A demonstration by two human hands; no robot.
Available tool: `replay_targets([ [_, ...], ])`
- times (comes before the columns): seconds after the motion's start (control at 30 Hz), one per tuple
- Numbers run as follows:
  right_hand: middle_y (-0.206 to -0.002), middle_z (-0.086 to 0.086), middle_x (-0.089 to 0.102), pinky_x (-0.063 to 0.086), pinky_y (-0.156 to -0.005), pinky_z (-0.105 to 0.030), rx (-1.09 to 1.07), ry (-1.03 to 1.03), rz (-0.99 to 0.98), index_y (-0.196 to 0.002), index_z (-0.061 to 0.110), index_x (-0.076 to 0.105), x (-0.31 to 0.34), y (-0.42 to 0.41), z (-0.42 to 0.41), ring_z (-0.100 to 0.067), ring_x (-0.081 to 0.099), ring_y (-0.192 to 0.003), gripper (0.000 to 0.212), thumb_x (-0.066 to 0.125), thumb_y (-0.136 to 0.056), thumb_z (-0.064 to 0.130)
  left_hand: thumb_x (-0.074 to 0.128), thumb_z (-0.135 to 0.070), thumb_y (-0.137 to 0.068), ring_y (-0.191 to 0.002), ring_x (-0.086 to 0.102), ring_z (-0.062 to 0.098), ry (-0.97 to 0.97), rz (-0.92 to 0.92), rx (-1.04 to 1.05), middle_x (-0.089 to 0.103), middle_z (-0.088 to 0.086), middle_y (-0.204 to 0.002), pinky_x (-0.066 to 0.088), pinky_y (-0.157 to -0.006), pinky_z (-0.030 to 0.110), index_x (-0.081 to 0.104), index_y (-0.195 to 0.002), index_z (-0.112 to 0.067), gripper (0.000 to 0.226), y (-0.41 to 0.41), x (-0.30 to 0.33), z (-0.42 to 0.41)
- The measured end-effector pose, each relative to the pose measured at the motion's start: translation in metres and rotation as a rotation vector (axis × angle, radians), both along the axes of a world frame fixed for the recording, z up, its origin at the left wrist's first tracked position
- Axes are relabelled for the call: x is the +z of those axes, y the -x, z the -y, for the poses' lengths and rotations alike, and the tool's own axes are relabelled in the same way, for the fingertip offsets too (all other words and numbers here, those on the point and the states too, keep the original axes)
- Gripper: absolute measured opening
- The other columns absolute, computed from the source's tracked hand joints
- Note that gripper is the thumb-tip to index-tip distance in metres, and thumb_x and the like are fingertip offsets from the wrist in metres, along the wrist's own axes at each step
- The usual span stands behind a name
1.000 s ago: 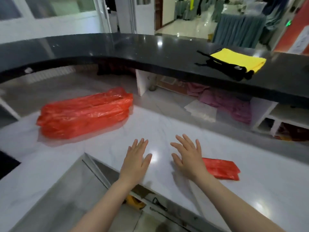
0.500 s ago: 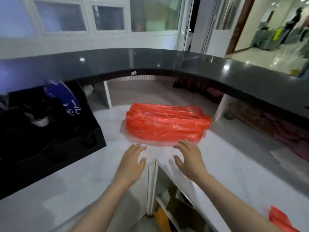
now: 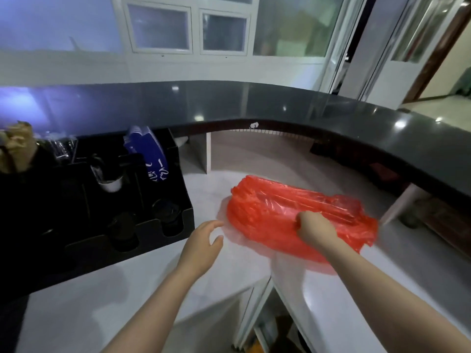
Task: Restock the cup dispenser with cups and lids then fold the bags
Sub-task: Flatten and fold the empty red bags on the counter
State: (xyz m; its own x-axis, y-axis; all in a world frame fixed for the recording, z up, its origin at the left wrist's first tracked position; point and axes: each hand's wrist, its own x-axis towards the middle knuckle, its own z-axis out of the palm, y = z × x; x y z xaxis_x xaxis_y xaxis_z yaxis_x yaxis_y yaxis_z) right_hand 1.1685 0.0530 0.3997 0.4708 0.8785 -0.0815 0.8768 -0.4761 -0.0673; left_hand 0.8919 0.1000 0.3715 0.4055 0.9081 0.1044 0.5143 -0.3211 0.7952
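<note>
Red plastic bag [image 3: 288, 210], bulky and long, lies on the white counter [image 3: 127, 289], right of centre, running from far-left to near-right. Its wrinkled near-right end hangs loose close to the counter's edge.

Right hand [image 3: 314, 229] is on top of the bag near its middle, fingers [image 3: 302, 217] curled and pinching a fold of the red plastic. Wrist and forearm come in from the near right, crossing over the bag's near side.

Left hand [image 3: 204, 242] hovers over the counter just left of the bag, near its left end. Its fingers [image 3: 216, 224] are loosely spread and slightly bent, holding nothing; cannot tell if the tips touch the thin clear edge of plastic beside the bag.

Black cup dispenser [image 3: 119, 200] sits on the counter at left, apart from the bag. It has round holes on its near face and open slots on top. A stack of blue cups [image 3: 150, 156] with white writing leans in the far right slot; a white cup [image 3: 110, 183] pokes out of a middle slot.

A dark raised ledge [image 3: 280, 105] curves behind everything, from far left round to the right. Windows [image 3: 188, 29] on the far wall. Below the counter's near edge, an open cabinet [image 3: 267, 322], contents too dark to tell.
</note>
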Motion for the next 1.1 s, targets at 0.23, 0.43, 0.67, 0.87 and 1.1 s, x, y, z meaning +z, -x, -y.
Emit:
replay_targets([
  [0.23, -0.057, 0.005, 0.062, 0.04, -0.05, -0.022, -0.015, -0.523, -0.511, -0.07, 0.012, 0.062, 0.046, 0.006, -0.015, -0.007, 0.061, -0.056, 0.02, 0.051, -0.086, 0.01, 0.065, -0.023, -0.089, -0.128, 0.043, 0.011, 0.139, 0.139, 0.057, 0.046, -0.008, -0.136, 0.033, -0.099, 0.021, 0.041, -0.141, -0.022, 0.058, -0.033, 0.0, -0.004],
  [0.43, -0.06, -0.001, 0.056, 0.039, -0.056, -0.03, -0.296, -0.662, -1.077, -0.07, 0.016, 0.06, 0.078, -0.002, -0.005, -0.019, 0.051, -0.055, 0.026, 0.048, -0.093, 0.021, 0.056, -0.03, -0.094, -0.119, 0.047, 0.011, 0.371, 0.373, 0.03, 0.041, 0.002, -0.143, 0.038, -0.097, 0.025, 0.027, -0.147, -0.019, 0.061, -0.067, 0.018, 0.013],
  [0.67, -0.109, -0.009, 0.071, 0.048, -0.096, -0.046, -0.448, -0.778, -1.781, -0.118, 0.011, 0.064, 0.083, -0.001, 0.02, -0.027, 0.066, -0.101, 0.037, 0.05, -0.098, 0.039, 0.054, -0.065, -0.072, -0.11, 0.06, 0.011, 0.658, 0.444, -0.162, 0.059, -0.006, -0.123, 0.048, -0.093, 0.035, 0.039, -0.133, -0.033, 0.071, -0.084, 0.031, 0.049],
  [0.87, -0.11, -0.006, 0.072, 0.052, -0.089, -0.047, -0.301, -0.668, -1.75, -0.112, 0.02, 0.065, 0.071, -0.009, 0.038, -0.028, 0.069, -0.101, 0.059, 0.044, -0.085, 0.068, 0.068, -0.028, -0.088, -0.08, 0.07, 0.012, 0.665, 0.448, -0.192, 0.068, 0.004, -0.105, 0.054, -0.069, 0.023, 0.048, -0.125, -0.025, 0.042, -0.095, 0.03, 0.064],
  [1.1, -0.143, -0.001, 0.048, 0.047, -0.098, -0.032, -0.041, -0.547, -1.289, -0.144, 0.027, 0.04, 0.029, 0.0, 0.065, -0.015, 0.05, -0.124, 0.05, 0.048, -0.097, 0.042, 0.061, 0.008, -0.081, -0.09, 0.069, 0.027, 0.702, 0.487, -0.069, 0.066, 0.019, -0.106, 0.059, -0.078, 0.04, 0.042, -0.123, -0.021, 0.055, -0.112, 0.016, 0.077],
])
